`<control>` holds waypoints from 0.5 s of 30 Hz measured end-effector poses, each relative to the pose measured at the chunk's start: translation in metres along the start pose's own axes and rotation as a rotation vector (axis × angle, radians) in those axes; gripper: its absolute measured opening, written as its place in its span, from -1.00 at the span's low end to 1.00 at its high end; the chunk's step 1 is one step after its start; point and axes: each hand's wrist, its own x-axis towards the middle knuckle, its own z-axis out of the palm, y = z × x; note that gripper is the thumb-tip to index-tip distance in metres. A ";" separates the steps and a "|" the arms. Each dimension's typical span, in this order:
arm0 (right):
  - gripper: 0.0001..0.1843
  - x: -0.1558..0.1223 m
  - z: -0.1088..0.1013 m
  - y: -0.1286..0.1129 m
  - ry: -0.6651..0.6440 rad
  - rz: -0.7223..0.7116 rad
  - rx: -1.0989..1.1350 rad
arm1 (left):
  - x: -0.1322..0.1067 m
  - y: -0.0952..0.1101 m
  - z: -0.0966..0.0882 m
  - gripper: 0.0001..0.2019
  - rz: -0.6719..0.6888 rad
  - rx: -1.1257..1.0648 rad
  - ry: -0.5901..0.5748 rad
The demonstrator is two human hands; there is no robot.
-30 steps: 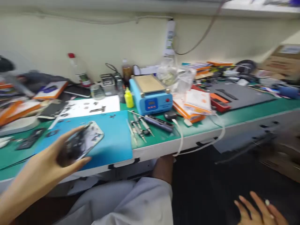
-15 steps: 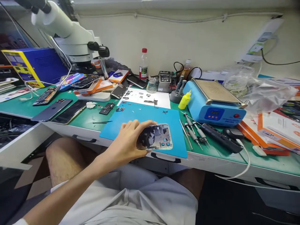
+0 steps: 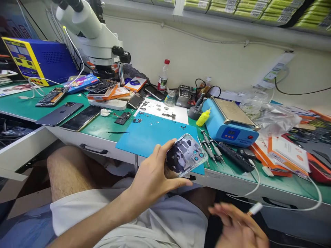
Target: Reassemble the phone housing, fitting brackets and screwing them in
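Observation:
My left hand is closed around the edge of a phone back housing, its thumb stretched along the lower side. The housing is tilted, its inner side facing me, with camera openings near the right end. My right hand is at the lower right, blurred, with its fingers curled. A small white-ended stick with a copper-coloured part juts from behind those fingers; the rest is hidden. Below the housing lies a blue mat bearing small parts. Tweezers lie at its left edge.
Screwdrivers and a black device lie right of the mat, before a blue heating plate machine. A white cable hangs over the desk edge. Phones, a microscope and an open drawer are at left.
My left hand has moved right with the housing, which is now tilted, its right end higher. My right hand has come into view holding a white-ended stick. The camera view has shifted.

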 end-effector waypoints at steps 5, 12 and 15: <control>-0.37 -0.005 0.120 -0.064 -0.067 0.254 0.204 | -0.025 0.010 0.013 -0.28 -0.138 -0.291 -0.084; -0.10 -0.019 0.125 -0.070 -0.115 0.334 0.080 | -0.064 0.011 -0.009 -0.44 -0.212 -0.633 -0.281; 0.08 -0.020 0.116 -0.063 -0.136 0.342 -0.002 | -0.072 0.009 -0.022 -0.47 -0.176 -0.628 -0.297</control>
